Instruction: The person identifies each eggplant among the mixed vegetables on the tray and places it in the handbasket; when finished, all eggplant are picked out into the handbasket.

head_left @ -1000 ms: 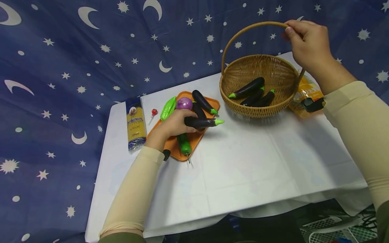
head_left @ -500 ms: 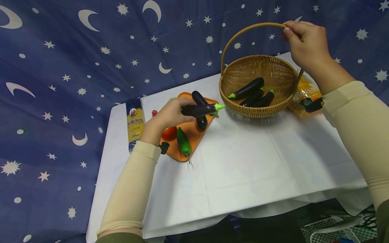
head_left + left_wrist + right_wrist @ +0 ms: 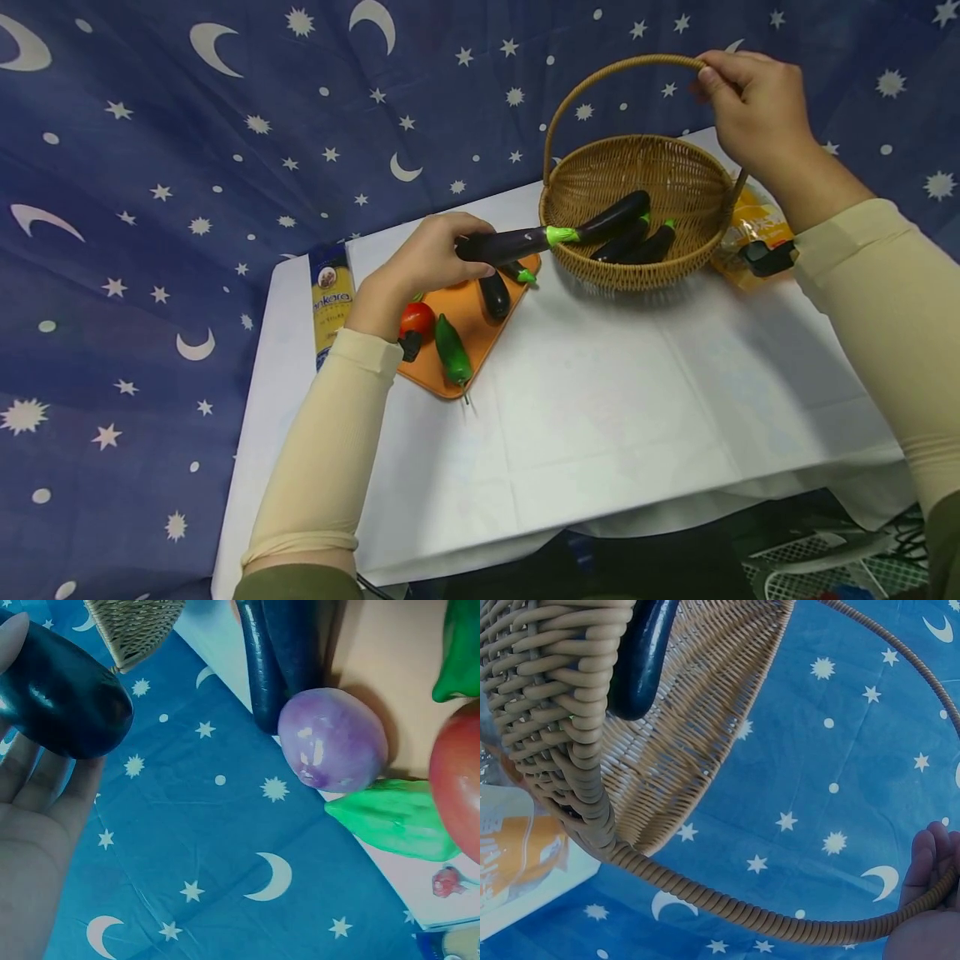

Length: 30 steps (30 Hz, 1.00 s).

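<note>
We see the left hand (image 3: 427, 258) with its fingers curled round the dark end of an eggplant (image 3: 513, 243), holding it level in the air above the far edge of the orange tray (image 3: 438, 379), the green stem end pointing at the wicker basket (image 3: 592, 267) and reaching just to its near rim. In the left wrist view the rounded purple end lies across the fingers (image 3: 30, 769). The right hand (image 3: 753, 104) grips the basket handle (image 3: 600, 79) near its top, fingers wrapped over the cane; the right wrist view shows the fingertips (image 3: 930, 859) hooked around the twisted handle. Inside the basket we count three more eggplants (image 3: 637, 233) lying side by side. On the tray under the left hand we see a red tomato (image 3: 417, 318), a green pepper (image 3: 452, 350) and two further eggplants (image 3: 495, 293); the left wrist view adds a purple onion (image 3: 332, 740) on the tray's far side. The tray and basket sit on a white tablecloth (image 3: 637, 400), with a spaghetti packet (image 3: 331, 292) left of the tray and an orange pouch (image 3: 750, 229) partly hidden behind the basket and the right forearm.
</note>
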Each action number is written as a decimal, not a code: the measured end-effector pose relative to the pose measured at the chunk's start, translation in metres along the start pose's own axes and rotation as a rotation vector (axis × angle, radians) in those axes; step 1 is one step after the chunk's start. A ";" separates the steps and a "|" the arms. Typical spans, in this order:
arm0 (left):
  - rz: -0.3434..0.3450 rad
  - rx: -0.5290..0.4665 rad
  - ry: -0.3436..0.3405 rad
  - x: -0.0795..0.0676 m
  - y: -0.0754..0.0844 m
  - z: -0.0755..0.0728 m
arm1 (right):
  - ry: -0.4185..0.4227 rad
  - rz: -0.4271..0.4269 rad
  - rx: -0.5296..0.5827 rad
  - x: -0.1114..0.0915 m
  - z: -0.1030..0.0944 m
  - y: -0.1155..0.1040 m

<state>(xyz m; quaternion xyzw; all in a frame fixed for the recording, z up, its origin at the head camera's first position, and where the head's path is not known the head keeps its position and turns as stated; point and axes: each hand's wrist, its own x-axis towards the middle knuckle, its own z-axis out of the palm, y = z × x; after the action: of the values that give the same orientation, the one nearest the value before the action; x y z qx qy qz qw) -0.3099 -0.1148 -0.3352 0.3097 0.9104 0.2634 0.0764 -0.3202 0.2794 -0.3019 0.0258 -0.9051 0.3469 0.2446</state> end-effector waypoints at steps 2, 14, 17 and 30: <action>0.000 0.013 -0.005 0.003 0.004 0.000 | 0.002 0.004 0.003 0.000 0.000 0.000; 0.082 0.049 -0.019 0.026 0.025 0.000 | -0.001 0.015 0.006 0.000 -0.001 0.001; 0.125 0.068 -0.014 0.033 0.030 0.000 | -0.004 0.019 0.009 0.000 -0.001 0.001; 0.138 0.081 -0.042 0.064 0.050 0.006 | -0.003 0.029 0.016 0.001 -0.001 0.003</action>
<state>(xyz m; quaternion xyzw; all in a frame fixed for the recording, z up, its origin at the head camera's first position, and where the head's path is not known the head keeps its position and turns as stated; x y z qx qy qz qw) -0.3331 -0.0397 -0.3124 0.3801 0.8950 0.2244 0.0644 -0.3214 0.2822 -0.3027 0.0153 -0.9029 0.3578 0.2378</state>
